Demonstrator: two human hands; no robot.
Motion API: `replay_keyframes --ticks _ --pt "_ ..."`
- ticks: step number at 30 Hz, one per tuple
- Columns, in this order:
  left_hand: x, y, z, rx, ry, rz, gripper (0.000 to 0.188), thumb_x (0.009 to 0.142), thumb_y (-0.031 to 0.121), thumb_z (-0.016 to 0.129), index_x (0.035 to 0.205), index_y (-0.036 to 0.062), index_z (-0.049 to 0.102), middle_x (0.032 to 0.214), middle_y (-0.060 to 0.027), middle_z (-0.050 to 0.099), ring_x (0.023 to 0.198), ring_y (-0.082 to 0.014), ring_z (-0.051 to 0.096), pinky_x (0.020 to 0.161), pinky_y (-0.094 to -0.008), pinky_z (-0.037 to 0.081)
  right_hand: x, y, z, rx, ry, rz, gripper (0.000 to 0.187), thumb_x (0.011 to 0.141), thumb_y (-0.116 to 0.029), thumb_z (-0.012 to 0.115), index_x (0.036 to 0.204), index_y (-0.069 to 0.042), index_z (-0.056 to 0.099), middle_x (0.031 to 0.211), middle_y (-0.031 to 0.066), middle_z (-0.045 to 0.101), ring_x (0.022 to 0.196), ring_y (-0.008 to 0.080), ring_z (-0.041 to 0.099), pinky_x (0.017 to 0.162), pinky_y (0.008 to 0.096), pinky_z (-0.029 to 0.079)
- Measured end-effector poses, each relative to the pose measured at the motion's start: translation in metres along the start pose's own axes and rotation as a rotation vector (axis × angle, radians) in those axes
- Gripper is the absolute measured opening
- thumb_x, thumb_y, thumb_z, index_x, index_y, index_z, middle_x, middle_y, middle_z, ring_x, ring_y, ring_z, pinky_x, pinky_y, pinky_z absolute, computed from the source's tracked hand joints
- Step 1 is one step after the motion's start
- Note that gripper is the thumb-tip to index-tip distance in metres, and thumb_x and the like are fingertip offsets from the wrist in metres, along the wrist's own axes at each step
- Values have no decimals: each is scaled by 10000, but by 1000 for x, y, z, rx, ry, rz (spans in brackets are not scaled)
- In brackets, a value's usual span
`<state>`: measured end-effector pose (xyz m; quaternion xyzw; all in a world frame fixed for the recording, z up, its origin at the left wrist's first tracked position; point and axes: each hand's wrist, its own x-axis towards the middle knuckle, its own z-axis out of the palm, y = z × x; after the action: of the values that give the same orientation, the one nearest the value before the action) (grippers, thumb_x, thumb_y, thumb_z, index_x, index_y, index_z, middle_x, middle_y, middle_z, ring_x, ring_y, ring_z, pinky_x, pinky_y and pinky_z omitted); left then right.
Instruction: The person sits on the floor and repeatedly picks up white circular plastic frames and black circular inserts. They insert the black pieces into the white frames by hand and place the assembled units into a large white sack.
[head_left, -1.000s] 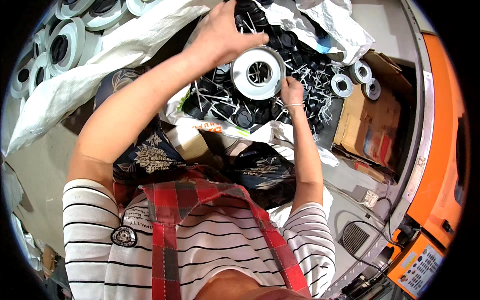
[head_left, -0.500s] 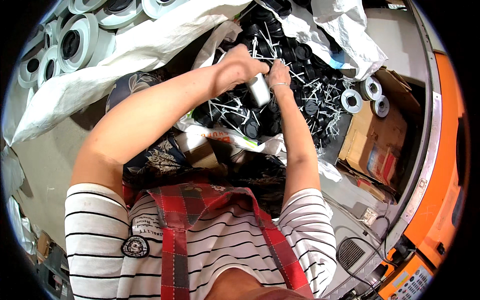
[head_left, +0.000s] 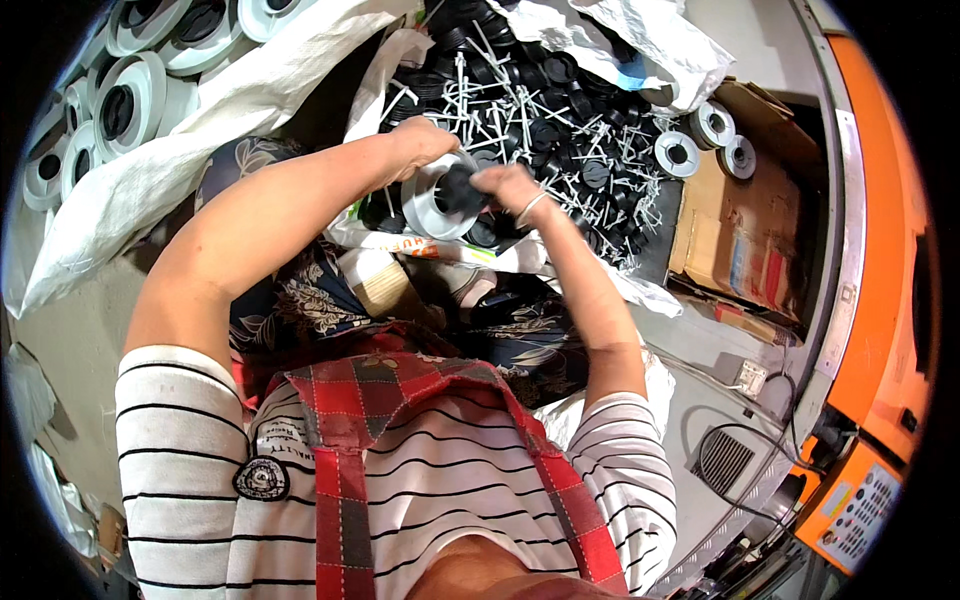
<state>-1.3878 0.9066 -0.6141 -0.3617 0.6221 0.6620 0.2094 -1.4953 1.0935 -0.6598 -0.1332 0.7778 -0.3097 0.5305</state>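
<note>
The white disc (head_left: 418, 207) is held just below the left hand (head_left: 422, 142), by whose thumb and bent fingers its upper rim seems to be pinched. No long axis is offered by its round outline, and its face is turned mostly upward, toward the camera. Over the middle and right side of that face a black part (head_left: 462, 190), blurred, is seen. This part is placed directly to the left of the right hand (head_left: 510, 187), by whose gathered fingertips its right edge seems to be gripped, though the exact grip is smeared by motion. The black part is thus nearer to the right hand, the disc's upper rim to the left hand. Whether the part is seated in the disc or only held above it cannot be told, nor can the direction of the part's own axis. The disc is held over the near-left side of a heap of black caps (head_left: 595, 175), among which thin white stems (head_left: 461, 90) are strewn, just beyond the near edge of a white bag (head_left: 510, 258).
</note>
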Motion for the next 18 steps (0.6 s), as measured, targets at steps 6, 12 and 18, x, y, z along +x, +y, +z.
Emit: replay_keyframes --ticks 6,12,18 --pt "3 -2 2 -72 -14 33 494 812 325 624 1041 -110 581 987 -192 626 819 -270 619 689 -421 479 34 39 70 172 -254 -232 261 886 -237 589 979 1 641 867 4 645 794 87 567 755 249 457" --pt "10 -9 5 -274 -149 6 414 782 208 671 1014 -116 561 861 -157 605 675 -250 602 544 -391 479 -22 -11 37 -223 -123 -497 212 911 -145 537 1022 8 631 925 22 648 830 80 569 777 238 464" --pt "-10 17 -5 -193 36 450 317 725 207 616 907 -52 597 831 -106 613 678 -184 613 569 -322 512 -74 -41 -18 -93 637 -642 282 829 -204 629 1005 17 628 981 137 633 893 214 598 811 313 465"
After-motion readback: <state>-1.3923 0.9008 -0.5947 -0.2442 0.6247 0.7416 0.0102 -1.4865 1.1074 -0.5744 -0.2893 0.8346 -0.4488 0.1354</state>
